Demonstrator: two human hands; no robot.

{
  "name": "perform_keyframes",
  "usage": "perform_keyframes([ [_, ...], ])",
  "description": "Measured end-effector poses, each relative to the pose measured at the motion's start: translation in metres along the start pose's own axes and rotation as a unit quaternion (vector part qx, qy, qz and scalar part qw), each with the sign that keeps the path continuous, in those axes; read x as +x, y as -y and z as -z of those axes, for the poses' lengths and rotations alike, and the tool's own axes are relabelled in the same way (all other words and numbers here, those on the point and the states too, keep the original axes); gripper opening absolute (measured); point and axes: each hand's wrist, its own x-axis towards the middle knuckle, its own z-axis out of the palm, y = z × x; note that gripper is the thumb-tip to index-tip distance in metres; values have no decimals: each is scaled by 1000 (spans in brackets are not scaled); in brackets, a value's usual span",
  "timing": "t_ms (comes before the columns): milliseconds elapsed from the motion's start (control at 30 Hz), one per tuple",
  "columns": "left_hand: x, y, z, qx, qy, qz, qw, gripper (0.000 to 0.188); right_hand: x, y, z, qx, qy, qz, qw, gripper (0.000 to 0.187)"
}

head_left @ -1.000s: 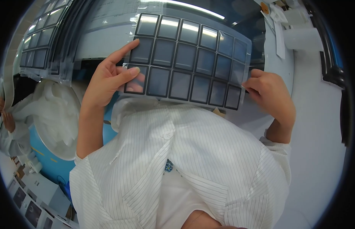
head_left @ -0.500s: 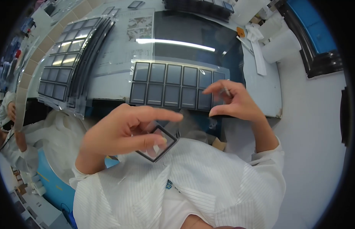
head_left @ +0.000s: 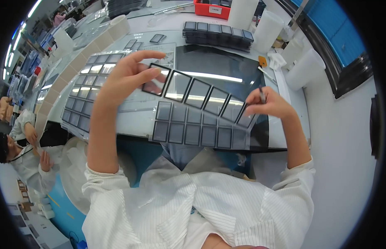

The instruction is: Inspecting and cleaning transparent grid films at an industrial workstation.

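A strip of several clear panels with black frames [head_left: 199, 92] slants across the air above the table. My left hand [head_left: 128, 79] grips its upper left end, thumb over the end panel and index finger stretched out. At the lower right end, the fingers of my right hand [head_left: 267, 103] are closed on the strip's corner; a ring shows on one finger. Underneath, a sheet with two rows of dark-framed panels [head_left: 180, 132] lies along the table's near edge, its upper row partly covered by the strip. Behind it is a dark glossy mat [head_left: 213, 58].
Stacked panel sheets [head_left: 78, 103] stand at the left, beside my left forearm. Another stack [head_left: 218, 36] sits at the back, near a red bin [head_left: 211, 10] and white cylinders [head_left: 267, 27]. Small loose frames [head_left: 157, 38] lie behind. A co-worker [head_left: 29, 145] sits at the far left.
Both hands have moved away from my body, the left one upward over the table. The panel strip is now spread between them; before, one framed panel showed at my left hand. My view has tilted up.
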Motion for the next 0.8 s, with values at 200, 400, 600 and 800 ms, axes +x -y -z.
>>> perform_keyframes([
  [200,139,57,5,-12,-93,25,995,28,73,7,117,-182,-254,60,948,25],
  [400,268,91,20,-43,-187,-19,981,34,155,39,201,-219,-357,59,906,34],
  [600,274,129,4,449,-397,-90,796,41,174,3,173,-505,-387,112,763,32],
  [800,137,89,-23,267,-156,-113,944,31,77,3,14,-424,-151,169,877,21],
])
